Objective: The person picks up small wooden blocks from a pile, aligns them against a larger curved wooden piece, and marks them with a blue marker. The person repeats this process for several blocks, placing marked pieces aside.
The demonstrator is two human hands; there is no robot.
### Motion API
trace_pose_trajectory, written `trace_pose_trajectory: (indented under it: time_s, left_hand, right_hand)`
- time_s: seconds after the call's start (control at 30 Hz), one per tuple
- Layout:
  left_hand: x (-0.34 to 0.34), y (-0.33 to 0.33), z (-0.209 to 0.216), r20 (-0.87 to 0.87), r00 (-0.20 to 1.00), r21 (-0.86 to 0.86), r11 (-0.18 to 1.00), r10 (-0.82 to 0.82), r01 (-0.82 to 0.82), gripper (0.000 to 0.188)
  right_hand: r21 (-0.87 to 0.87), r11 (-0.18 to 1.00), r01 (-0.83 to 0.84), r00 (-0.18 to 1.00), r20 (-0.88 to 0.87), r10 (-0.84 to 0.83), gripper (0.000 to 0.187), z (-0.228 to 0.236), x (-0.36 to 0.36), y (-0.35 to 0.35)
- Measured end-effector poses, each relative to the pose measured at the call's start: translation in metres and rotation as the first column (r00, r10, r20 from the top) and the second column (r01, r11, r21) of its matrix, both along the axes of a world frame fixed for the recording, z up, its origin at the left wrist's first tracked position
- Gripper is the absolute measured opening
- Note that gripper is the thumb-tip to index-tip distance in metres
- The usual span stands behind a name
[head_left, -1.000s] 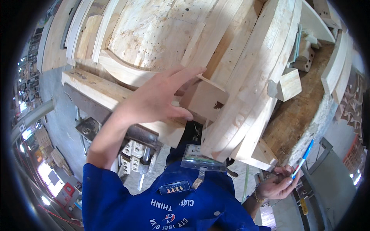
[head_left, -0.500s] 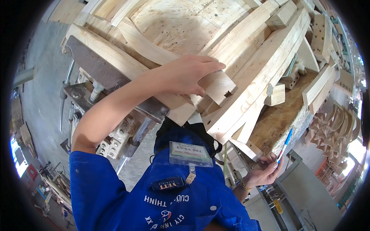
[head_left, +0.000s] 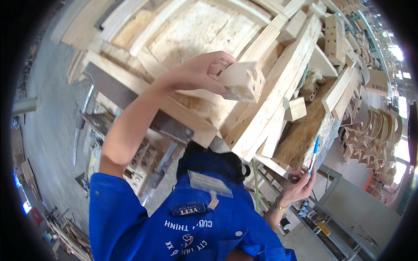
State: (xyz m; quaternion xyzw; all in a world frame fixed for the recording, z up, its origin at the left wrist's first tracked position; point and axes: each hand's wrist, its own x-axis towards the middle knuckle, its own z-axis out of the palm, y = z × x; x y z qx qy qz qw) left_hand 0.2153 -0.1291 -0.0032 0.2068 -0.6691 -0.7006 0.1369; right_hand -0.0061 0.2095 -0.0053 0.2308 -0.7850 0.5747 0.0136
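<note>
My left hand (head_left: 200,74) reaches over the bench with its fingers wrapped round one end of a pale wooden block (head_left: 240,81). Several small holes show in the block's right-hand face, and its lower face looks rough. Beneath it lies a frame of long wooden rails (head_left: 272,93). At the lower right, my right hand (head_left: 298,189) holds a blue-and-white pen (head_left: 314,154) upright between the fingers, away from the block. The pen's lower part is hidden in the grip.
A dark metal clamp bar (head_left: 117,89) runs along the frame's near left side. Loose wooden pieces (head_left: 296,108) lie right of the rails. Beyond them are drilled blocks (head_left: 335,41) and stacked curved wooden parts (head_left: 374,135). A grey metal cabinet (head_left: 370,195) stands at the lower right.
My left hand has lifted the wooden block off the rails and tilted it, so its holed face shows. My right hand keeps the pen in nearly the same place. The view has shifted slightly.
</note>
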Motion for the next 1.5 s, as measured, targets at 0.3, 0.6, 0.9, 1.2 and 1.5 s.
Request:
trace_pose_trajectory:
  time_s: [0.3,0.6,0.9,1.2,1.5]
  left_hand:
    - [0.013,0.0,0.016,-0.35,0.908,0.496,0.868,0.232,-0.031,0.079]
    - [0.011,-0.007,0.012,-0.319,0.946,0.016,0.998,-0.05,0.058,0.071]
    - [0.004,0.006,0.002,-0.127,0.982,-0.119,0.985,-0.138,0.123,0.07]
    - [0.006,0.008,0.007,0.019,1.0,-0.31,0.95,-0.018,0.023,0.065]
    - [-0.01,0.032,-0.01,0.219,0.973,-0.629,0.75,-0.079,0.203,0.075]
  right_hand:
    - [-0.054,0.999,-0.007,1.0,0.01,0.008,0.033,-0.005,-0.001,0.004]
    - [-0.124,0.992,-0.033,0.998,0.043,0.039,0.032,-0.01,-0.003,0.008]
    - [-0.094,0.996,-0.004,1.0,-0.014,0.002,0.032,-0.01,0.0,0.005]
    - [-0.075,0.997,0.004,1.0,0.024,-0.002,0.033,-0.008,0.002,0.004]
    - [-0.064,0.998,0.007,1.0,-0.014,-0.008,0.033,-0.005,0.004,0.0]
